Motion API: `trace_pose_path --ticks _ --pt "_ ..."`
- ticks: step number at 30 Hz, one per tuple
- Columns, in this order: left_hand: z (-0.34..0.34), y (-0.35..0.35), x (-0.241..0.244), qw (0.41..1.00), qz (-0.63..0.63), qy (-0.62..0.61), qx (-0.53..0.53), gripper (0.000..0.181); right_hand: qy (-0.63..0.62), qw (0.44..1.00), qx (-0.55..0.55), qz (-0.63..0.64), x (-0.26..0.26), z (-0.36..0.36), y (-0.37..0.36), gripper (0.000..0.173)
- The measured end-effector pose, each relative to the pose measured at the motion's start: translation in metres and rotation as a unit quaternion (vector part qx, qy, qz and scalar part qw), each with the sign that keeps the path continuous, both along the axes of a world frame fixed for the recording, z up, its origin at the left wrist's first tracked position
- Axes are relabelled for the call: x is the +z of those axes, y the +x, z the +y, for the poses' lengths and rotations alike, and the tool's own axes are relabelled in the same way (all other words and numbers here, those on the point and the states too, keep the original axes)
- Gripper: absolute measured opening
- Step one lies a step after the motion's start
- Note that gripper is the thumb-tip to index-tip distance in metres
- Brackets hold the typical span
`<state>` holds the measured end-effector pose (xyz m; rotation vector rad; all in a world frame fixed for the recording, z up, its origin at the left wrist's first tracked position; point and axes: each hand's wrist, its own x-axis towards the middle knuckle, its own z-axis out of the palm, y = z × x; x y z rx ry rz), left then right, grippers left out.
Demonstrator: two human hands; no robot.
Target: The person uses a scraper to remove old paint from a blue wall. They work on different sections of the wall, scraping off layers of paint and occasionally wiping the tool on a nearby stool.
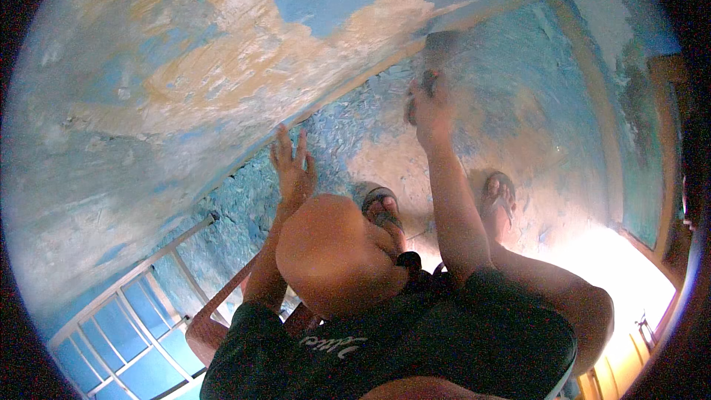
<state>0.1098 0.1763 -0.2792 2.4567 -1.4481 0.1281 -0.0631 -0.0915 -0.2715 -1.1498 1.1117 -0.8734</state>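
My right hand is closed around the dark handle of a flat-bladed scraper, blurred, with its blade at the lower edge of the wall. Blue and tan patches of peeling paint cover the wall. My left hand has its fingers spread against or close to the wall's base and holds nothing. Paint flakes lie thickly on the floor along that edge, between my two hands. Whether the blade touches the wall cannot be told.
Sandalled feet rest on the floor below my hands. A white metal rack leans or stands at the lower left, near a reddish-brown chair part. Bright light comes through a doorway at the lower right, by a wooden frame.
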Motion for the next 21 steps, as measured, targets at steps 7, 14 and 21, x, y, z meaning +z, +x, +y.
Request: trace_pose_path --ticks 7,14,21 --pt "0.040 -0.036 -0.074 0.959 0.253 0.112 0.063 0.050 -0.062 0.933 0.260 0.241 -0.030 0.070 -0.006 0.043" --pt "0.087 -0.041 -0.102 0.969 0.177 0.156 0.077 0.044 -0.110 0.921 0.334 0.166 -0.035 0.056 -0.015 0.039" --pt "0.082 -0.038 -0.100 0.939 0.299 0.109 0.130 0.042 0.005 0.925 0.281 0.255 -0.036 -0.033 -0.065 0.035"
